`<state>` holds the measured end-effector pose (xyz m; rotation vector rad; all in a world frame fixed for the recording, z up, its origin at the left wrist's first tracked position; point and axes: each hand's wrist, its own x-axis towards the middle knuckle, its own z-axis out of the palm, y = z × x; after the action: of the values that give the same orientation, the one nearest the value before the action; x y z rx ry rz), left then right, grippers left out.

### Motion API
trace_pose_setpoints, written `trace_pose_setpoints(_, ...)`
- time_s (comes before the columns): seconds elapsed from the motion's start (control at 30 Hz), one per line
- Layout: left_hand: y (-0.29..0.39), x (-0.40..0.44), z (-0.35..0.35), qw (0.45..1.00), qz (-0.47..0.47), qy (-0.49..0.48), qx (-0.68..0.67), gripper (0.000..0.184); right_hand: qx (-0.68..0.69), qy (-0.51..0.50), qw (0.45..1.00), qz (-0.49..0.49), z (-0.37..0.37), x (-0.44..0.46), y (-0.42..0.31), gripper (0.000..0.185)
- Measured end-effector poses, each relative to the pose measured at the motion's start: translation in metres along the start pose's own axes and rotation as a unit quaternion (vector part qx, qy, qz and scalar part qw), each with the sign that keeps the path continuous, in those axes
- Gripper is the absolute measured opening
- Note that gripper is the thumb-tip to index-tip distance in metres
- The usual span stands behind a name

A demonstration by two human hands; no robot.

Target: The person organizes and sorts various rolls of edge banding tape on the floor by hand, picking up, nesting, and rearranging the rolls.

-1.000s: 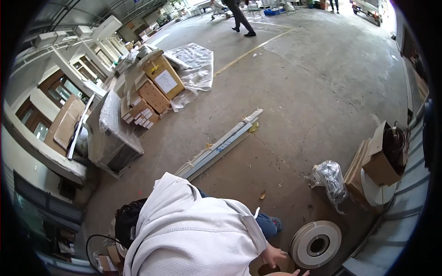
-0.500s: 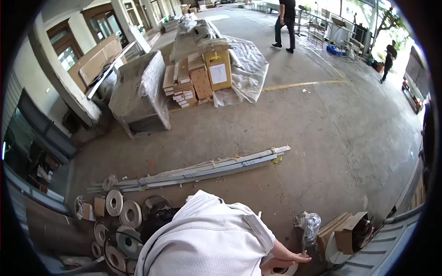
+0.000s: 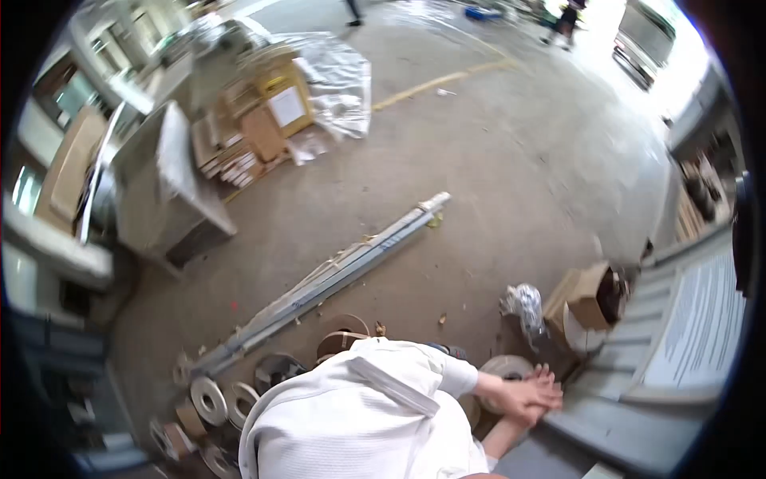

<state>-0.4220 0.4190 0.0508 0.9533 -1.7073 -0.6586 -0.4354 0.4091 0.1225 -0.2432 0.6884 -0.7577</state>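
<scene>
My left hand reaches out from a white sleeve at the lower right, its fingers stretched out and nothing visible in it. It overlaps my right hand, whose palm is largely hidden beneath it; fingertips show spread beyond. Just behind the hands, a pale round roll lies on the floor, partly covered by them. The grey ribbed metal surface is close to their right.
Long wrapped bars lie diagonally on the floor. Several rolls are at lower left. A plastic-wrapped item and an open carton stand at right. Stacked boxes and a distant person are farther off.
The view has swung and tilted. My hands have moved up and right in view, nearer the ribbed metal surface, and now overlap more fully.
</scene>
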Motion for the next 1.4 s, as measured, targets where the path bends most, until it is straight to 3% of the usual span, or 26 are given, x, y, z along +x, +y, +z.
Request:
trace_pose_setpoints(0.03,0.020,-0.008,-0.034,0.989,-0.093,0.014,-0.112,0.063,0.067,0.016,0.997,-0.022,-0.016,-0.024,-0.004,0.074)
trace_pose_setpoints(0.07,-0.041,-0.029,-0.004,0.972,-0.092,0.010,0.214,0.059,0.132,0.014,0.990,-0.043,-0.023,-0.043,-0.007,0.074)
trace_pose_setpoints(0.1,0.001,-0.013,-0.049,0.894,-0.437,-0.078,0.058,0.068,0.155,0.029,0.983,-0.088,-0.030,-0.060,0.000,0.074)
trace_pose_setpoints(0.17,-0.063,-0.045,0.010,0.809,-0.567,0.046,-0.150,0.078,-0.047,0.062,0.964,-0.253,-0.042,-0.079,0.015,0.071)
trace_pose_setpoints(0.2,-0.047,-0.041,0.041,0.816,-0.558,0.021,-0.147,0.078,-0.037,0.072,0.958,-0.276,-0.088,-0.070,0.032,0.071)
trace_pose_setpoints(0.23,-0.019,-0.041,0.072,0.835,-0.469,0.028,-0.285,0.082,-0.305,0.140,0.893,-0.301,-0.143,-0.062,0.045,0.072)
trace_pose_setpoints(0.27,0.007,-0.036,0.085,0.830,-0.369,0.035,-0.416,0.086,-0.546,0.200,0.758,-0.295,-0.202,-0.055,0.062,0.073)
trace_pose_setpoints(0.3,0.059,-0.020,0.056,0.745,-0.389,-0.106,-0.531,0.088,-0.355,0.266,0.858,-0.259,-0.253,-0.065,0.064,0.071)
trace_pose_setpoints(0.33,0.103,0.003,0.013,0.630,-0.395,-0.240,-0.624,0.089,-0.147,0.310,0.914,-0.215,-0.301,-0.071,0.062,0.069)
trace_pose_setpoints(0.37,0.101,0.021,-0.007,0.631,-0.396,-0.256,-0.616,0.089,-0.295,0.421,0.854,0.083,-0.234,-0.139,0.045,0.069)
trace_pose_setpoints(0.4,0.100,0.038,-0.023,0.724,-0.378,-0.300,-0.493,0.089,-0.278,0.554,0.780,0.087,-0.274,-0.168,0.059,0.063)
trace_pose_setpoints(0.43,0.097,0.057,-0.038,0.800,-0.346,-0.333,-0.360,0.088,-0.219,0.508,0.830,-0.071,-0.385,-0.214,0.092,0.053)
trace_pose_setpoints(0.47,0.094,0.076,-0.051,0.858,-0.302,-0.352,-0.220,0.088,-0.398,0.564,0.712,-0.133,-0.408,-0.252,0.108,0.057)
trace_pose_setpoints(0.53,0.089,0.101,-0.071,0.909,-0.197,-0.359,0.069,0.087,-0.416,0.557,0.704,-0.145,-0.448,-0.240,0.081,0.056)
trace_pose_setpoints(0.57,0.087,0.105,-0.078,0.902,-0.137,-0.351,0.211,0.087,-0.435,0.551,0.695,-0.154,-0.455,-0.233,0.069,0.056)
trace_pose_setpoints(0.6,0.058,0.095,-0.093,0.872,-0.140,-0.306,0.355,0.089,-0.454,0.545,0.686,-0.163,-0.462,-0.227,0.055,0.055)
trace_pose_setpoints(0.67,0.005,0.077,-0.135,0.828,-0.216,-0.300,0.421,0.097,-0.487,0.535,0.665,-0.184,-0.463,-0.212,0.029,0.055)
trace_pose_setpoints(0.77,-0.017,0.054,-0.218,0.831,-0.370,-0.229,0.347,0.093,-0.509,0.557,0.626,-0.199,-0.456,-0.233,0.036,0.053)
trace_pose_setpoints(0.87,-0.044,0.030,-0.275,0.712,-0.458,-0.218,0.485,0.086,-0.512,0.608,0.573,-0.200,-0.436,-0.285,0.077,0.052)
trace_pose_setpoints(0.93,-0.060,0.040,-0.285,0.628,-0.517,-0.272,0.514,0.081,-0.526,0.625,0.541,-0.200,-0.434,-0.302,0.097,0.051)
trace_pose_setpoints(0.97,-0.064,0.054,-0.281,0.631,-0.503,-0.282,0.519,0.081,-0.536,0.627,0.529,-0.200,-0.427,-0.302,0.104,0.051)
trace_pose_setpoints(1.03,-0.067,0.085,-0.267,0.744,-0.425,-0.259,0.445,0.074,-0.559,0.625,0.508,-0.195,-0.423,-0.300,0.124,0.050)
trace_pose_setpoints(1.17,-0.060,0.149,-0.196,0.855,-0.223,-0.283,0.374,0.072,-0.606,0.613,0.468,-0.195,-0.407,-0.276,0.151,0.048)
trace_pose_setpoints(1.27,-0.044,0.170,-0.151,0.871,-0.143,-0.335,0.330,0.073,-0.623,0.625,0.437,-0.175,-0.392,-0.278,0.203,0.047)
trace_pose_setpoints(1.33,-0.038,0.172,-0.124,0.875,-0.147,-0.397,0.236,0.072,-0.607,0.658,0.424,-0.135,-0.362,-0.295,0.290,0.046)
trace_pose_setpoints(1.4,-0.026,0.161,-0.096,0.844,-0.119,-0.488,0.185,0.072,-0.570,0.703,0.417,-0.081,-0.307,-0.302,0.403,0.045)
